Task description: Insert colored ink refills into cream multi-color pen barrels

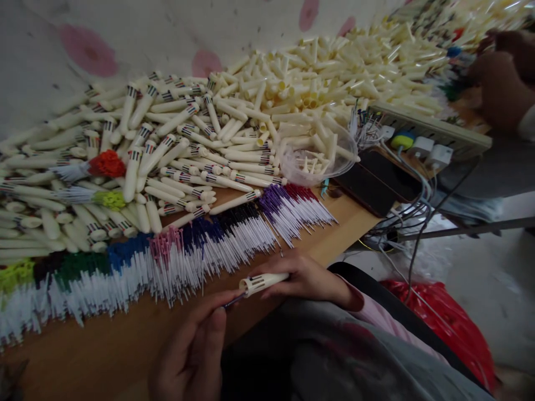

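Observation:
My right hand (311,278) is closed around a cream pen barrel (265,283) with slots round its end, held slantwise above the table's front edge. Its open end faces my left hand (192,345). Thumb and forefinger of that left hand pinch a thin dark-ended pen refill (234,301), whose tip meets the mouth of the barrel; how far it reaches inside I cannot tell. Just beyond my hands lie rows of white refills with coloured ends: pink (167,245), black (240,217), purple (273,203) and dark red (301,195).
Piled pens (159,128) and empty cream barrels (334,78) line the wall. A clear plastic bowl (292,172) holds cream parts. Right of it are a dark phone (363,181), a power strip (434,131) with cables and another person's hand (501,83). A red bag (451,317) lies below.

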`<action>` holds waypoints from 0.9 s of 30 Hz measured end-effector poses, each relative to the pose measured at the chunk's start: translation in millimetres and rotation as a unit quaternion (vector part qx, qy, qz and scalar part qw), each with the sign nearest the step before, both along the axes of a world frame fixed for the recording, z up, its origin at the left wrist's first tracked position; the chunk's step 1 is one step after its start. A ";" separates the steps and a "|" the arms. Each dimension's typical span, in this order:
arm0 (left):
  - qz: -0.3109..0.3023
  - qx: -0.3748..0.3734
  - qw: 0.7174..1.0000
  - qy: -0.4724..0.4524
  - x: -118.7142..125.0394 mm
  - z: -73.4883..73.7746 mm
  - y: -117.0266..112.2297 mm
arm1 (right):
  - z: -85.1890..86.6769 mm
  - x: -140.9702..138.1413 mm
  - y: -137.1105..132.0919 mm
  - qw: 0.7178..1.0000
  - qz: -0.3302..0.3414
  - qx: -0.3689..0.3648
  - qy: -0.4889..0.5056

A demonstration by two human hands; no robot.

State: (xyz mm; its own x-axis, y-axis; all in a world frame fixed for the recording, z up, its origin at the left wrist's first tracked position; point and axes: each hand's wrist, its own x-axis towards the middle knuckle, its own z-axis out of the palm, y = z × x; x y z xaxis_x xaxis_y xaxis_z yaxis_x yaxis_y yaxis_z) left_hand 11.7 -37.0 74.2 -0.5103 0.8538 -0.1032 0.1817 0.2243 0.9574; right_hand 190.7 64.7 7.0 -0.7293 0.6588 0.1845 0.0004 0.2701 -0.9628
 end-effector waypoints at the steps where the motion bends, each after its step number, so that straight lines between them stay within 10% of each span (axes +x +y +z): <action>1: -0.010 -0.014 1.000 -0.017 -2.8 0.1 0.9 | -0.1 0.0 0.5 1.000 0.003 0.007 -0.003; 9: -0.083 -0.070 0.989 -0.098 -20.7 -8.1 11.0 | 1.1 0.7 2.5 0.999 0.022 0.029 -0.023; 27: -0.023 -0.203 0.946 -0.251 -26.5 -1.1 13.1 | -2.4 -0.4 1.5 0.998 0.012 0.059 -0.003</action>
